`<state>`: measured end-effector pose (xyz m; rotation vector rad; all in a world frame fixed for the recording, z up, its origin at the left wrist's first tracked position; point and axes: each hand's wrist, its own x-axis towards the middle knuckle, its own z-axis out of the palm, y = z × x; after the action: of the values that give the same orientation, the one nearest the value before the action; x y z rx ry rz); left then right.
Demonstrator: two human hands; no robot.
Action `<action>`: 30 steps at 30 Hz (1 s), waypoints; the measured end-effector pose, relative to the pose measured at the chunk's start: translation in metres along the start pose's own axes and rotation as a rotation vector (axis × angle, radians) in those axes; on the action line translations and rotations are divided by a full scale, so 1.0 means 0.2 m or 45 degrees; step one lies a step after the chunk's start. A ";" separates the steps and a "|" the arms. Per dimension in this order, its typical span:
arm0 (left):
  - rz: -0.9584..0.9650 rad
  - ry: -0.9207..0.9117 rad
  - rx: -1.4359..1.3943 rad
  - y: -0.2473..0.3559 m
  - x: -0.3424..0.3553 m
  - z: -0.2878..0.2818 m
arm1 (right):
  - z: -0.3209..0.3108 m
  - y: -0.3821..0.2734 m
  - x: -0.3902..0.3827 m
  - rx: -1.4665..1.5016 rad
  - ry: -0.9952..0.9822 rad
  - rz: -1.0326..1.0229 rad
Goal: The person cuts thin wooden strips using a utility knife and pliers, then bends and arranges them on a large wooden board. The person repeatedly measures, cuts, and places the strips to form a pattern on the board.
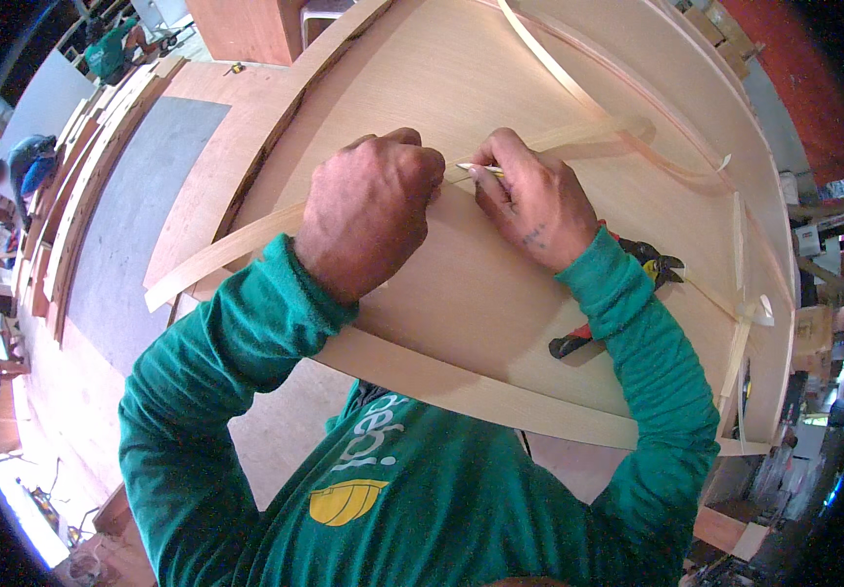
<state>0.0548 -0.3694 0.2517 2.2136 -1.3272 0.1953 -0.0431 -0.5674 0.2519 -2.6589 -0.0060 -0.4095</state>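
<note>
My left hand [373, 210] is closed in a fist over a long, pale wood veneer strip [216, 256], which runs out from under it to the lower left. My right hand [537, 201] pinches a short, thin, pale pointed stick [480, 169] that looks like a pencil, its tip towards my left fist. Farther right the strip passes behind my right fingers, over a large curved plywood panel [422, 303]. Beside my right forearm lie snips [659, 266] with dark jaws and a red-and-black handle; my sleeve covers their middle.
Thin veneer strips [564, 76] curl over the panel's far side and right edge. A raised rim [480, 389] follows its near edge. Timber boards [99, 166] and a grey sheet [143, 205] lie left. Two other people, one in green [111, 51], are at the far left.
</note>
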 end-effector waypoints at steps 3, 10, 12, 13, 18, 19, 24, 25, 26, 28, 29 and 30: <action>-0.006 -0.004 -0.012 0.00 0.00 0.00 | 0.01 0.01 0.00 -0.017 0.003 -0.007; 0.000 0.000 0.056 0.01 0.00 0.01 | 0.01 0.01 0.00 -0.052 -0.004 -0.044; 0.000 0.010 0.057 0.01 0.00 0.01 | 0.00 0.01 0.00 -0.053 -0.015 -0.045; -0.006 0.002 0.054 0.01 0.00 0.00 | 0.00 0.01 0.00 -0.053 -0.022 -0.049; 0.013 0.012 0.030 0.00 0.00 0.01 | 0.01 0.01 0.01 -0.113 0.019 0.024; 0.011 0.006 0.026 0.00 0.00 0.01 | 0.01 0.01 0.01 -0.110 0.033 0.014; -0.018 -0.012 0.048 0.00 0.00 0.00 | 0.01 0.02 0.00 -0.048 0.015 0.003; -0.018 -0.015 0.046 0.00 0.00 0.00 | 0.00 0.02 0.00 -0.024 0.006 0.007; -0.017 -0.018 0.044 0.00 0.01 0.00 | 0.00 0.02 0.00 -0.023 -0.003 -0.010; -0.007 -0.012 0.058 0.00 0.01 0.01 | -0.01 0.02 0.00 -0.019 -0.020 -0.043; 0.001 -0.003 0.074 0.00 0.01 0.01 | -0.01 0.02 -0.01 0.007 -0.027 -0.056; 0.010 0.006 0.090 0.00 0.01 0.01 | -0.01 0.02 -0.01 0.033 -0.033 -0.068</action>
<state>0.0558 -0.3720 0.2496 2.2655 -1.3462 0.2541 -0.0448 -0.5718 0.2514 -2.6433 -0.0903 -0.3895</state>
